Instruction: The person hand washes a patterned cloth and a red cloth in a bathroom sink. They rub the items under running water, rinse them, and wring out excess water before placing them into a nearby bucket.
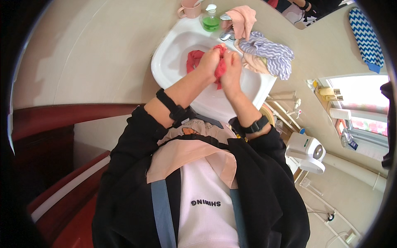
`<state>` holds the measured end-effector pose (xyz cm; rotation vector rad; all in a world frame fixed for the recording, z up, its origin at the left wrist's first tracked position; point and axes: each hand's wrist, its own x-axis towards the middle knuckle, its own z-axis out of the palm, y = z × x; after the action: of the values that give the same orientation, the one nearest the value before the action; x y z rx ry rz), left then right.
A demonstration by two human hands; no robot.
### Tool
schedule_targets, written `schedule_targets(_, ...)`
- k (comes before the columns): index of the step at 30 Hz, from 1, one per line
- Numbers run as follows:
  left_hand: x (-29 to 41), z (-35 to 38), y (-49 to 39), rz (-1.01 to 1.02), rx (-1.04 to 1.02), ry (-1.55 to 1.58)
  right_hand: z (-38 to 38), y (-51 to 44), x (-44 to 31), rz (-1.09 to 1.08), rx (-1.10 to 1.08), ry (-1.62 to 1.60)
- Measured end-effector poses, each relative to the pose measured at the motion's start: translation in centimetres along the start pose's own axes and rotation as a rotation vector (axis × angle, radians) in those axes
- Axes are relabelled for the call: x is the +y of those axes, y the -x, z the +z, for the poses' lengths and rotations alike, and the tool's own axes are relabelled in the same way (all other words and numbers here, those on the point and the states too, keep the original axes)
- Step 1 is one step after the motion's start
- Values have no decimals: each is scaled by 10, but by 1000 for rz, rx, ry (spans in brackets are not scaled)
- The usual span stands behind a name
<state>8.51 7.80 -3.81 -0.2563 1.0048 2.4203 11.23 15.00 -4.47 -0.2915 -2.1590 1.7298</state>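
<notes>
Over the white washbasin (183, 40), my left hand (209, 63) and my right hand (232, 66) are side by side, both gripping a bunched red cloth (220, 68). Part of the cloth hangs to the left into the bowl, and a short end dangles below my fists. The chrome faucet (228, 35) stands just behind my hands, with a pink cloth (243, 20) draped over its lever. My fingertips are partly hidden by the fists and the fabric.
A pump bottle of green liquid soap (211, 21) and a pink cup (190, 8) stand on the basin's back rim. Striped and peach cloths (266, 51) are heaped on its right corner. A patterned blue mitt (366, 37) hangs on the wall. White pipes (283, 114) run at right.
</notes>
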Motion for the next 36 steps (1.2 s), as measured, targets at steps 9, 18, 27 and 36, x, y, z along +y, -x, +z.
schedule_targets(9,-10,-7,4,-146,-105,106,3,-8,-2,-12,143,-105)
schedule_targets(18,0,-15,1,-186,-133,-94,-4,-14,7,109,106,163)
schedule_targets(27,28,-13,3,481,-347,-1121,-35,-45,46,217,-104,-216)
schedule_targets(36,13,-7,-10,-124,97,6,-17,-13,1,-43,-75,-46)
